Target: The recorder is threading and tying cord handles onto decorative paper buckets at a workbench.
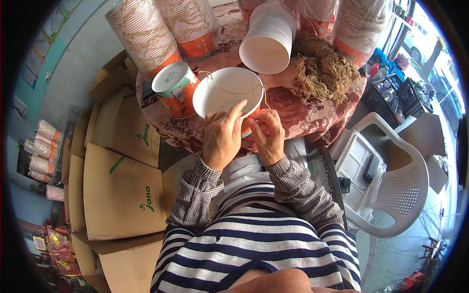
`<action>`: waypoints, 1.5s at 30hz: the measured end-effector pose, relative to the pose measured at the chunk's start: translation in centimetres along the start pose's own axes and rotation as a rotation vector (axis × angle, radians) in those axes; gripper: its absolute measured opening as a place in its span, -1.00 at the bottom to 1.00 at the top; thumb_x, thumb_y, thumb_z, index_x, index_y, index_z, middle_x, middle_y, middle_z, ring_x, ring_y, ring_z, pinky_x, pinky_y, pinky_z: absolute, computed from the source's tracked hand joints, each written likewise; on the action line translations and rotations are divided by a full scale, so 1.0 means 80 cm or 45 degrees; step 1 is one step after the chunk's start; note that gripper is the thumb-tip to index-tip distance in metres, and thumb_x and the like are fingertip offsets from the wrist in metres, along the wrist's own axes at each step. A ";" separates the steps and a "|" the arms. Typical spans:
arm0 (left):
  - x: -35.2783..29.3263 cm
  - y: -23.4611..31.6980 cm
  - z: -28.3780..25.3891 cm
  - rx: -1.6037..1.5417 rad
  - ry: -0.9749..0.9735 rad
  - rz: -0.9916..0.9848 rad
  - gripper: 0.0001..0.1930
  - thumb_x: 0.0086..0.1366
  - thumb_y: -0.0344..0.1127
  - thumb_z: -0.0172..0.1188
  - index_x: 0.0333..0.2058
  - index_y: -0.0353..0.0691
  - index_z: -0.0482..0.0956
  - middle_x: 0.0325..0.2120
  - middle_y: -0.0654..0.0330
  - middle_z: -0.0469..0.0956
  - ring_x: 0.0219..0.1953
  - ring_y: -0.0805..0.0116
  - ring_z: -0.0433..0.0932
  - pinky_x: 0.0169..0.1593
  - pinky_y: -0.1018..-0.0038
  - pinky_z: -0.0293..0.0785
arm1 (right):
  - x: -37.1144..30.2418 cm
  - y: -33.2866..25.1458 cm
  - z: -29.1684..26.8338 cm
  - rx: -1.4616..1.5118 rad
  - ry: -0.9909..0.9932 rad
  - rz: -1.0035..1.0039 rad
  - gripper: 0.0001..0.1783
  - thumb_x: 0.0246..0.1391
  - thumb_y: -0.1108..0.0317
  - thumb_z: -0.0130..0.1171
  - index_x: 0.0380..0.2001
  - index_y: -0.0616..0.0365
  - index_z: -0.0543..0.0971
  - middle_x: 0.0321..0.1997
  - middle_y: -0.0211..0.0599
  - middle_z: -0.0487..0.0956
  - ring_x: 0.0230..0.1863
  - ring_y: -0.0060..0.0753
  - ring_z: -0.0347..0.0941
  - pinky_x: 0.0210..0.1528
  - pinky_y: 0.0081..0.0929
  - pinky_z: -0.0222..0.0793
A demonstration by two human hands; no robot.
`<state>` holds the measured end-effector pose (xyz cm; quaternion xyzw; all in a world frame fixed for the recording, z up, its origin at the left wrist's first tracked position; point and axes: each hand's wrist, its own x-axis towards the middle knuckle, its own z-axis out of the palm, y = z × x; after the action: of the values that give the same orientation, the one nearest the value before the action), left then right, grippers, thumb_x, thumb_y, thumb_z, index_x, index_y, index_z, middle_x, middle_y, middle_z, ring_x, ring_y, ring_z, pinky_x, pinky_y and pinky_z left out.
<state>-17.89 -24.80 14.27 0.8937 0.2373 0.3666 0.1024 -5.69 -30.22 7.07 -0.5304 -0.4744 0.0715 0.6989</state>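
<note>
A white-lined paper bucket (213, 97) with an orange outside stands at the table's near edge, its mouth tilted up toward me. A thin twine (233, 93) loops across its mouth, from the far left rim to the right rim and down to my right hand. My left hand (221, 136) grips the bucket's near side, its index finger reaching over the rim. Beside it, my right hand (267, 135) is closed in a pinch on the twine near the bucket's right wall. The fingertips are partly hidden.
An upside-down orange paper bucket (177, 100) stands just left. Nested white buckets (266, 51) lie behind, a twine bundle (325, 78) to their right. Tall wrapped bucket stacks (141, 36) line the back. Cardboard boxes (122, 190) are at left, a plastic chair (400, 195) at right.
</note>
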 end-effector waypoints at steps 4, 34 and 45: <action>-0.003 -0.005 0.000 -0.191 0.083 -0.093 -0.72 0.26 -0.45 0.13 -0.04 -0.19 0.52 -0.33 0.15 0.66 -0.24 0.21 0.61 -0.04 0.33 0.36 | 0.005 0.001 -0.013 -0.030 -0.111 0.073 -0.77 0.01 0.55 0.24 -0.21 0.23 0.52 -0.30 -0.24 0.49 -0.30 -0.37 0.48 -0.25 -0.48 0.44; 0.005 -0.023 0.004 -0.685 0.243 -0.238 -0.76 0.27 -0.39 0.20 -0.14 -0.30 0.40 -0.30 0.11 0.61 -0.21 0.19 0.62 -0.14 0.34 0.49 | 0.101 -0.038 -0.009 0.744 -0.512 0.299 -0.89 0.11 0.47 0.27 -0.30 0.28 0.64 -0.34 -0.41 0.63 -0.27 -0.65 0.48 -0.14 -0.61 0.45; 0.010 -0.020 -0.007 -1.021 0.052 -0.367 -0.67 0.22 -0.46 0.25 -0.08 -0.37 0.38 -0.34 0.09 0.65 -0.32 0.40 0.62 -0.22 0.48 0.53 | 0.103 -0.051 -0.001 0.694 -0.473 0.401 -0.76 0.03 0.40 0.38 -0.59 0.17 0.50 -0.53 -0.51 0.54 -0.46 -0.74 0.38 -0.39 -0.68 0.34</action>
<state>-18.34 -22.99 14.62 0.7336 0.2003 0.4293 0.4873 -2.78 -27.04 15.20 -0.3692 -0.4692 0.3972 0.6970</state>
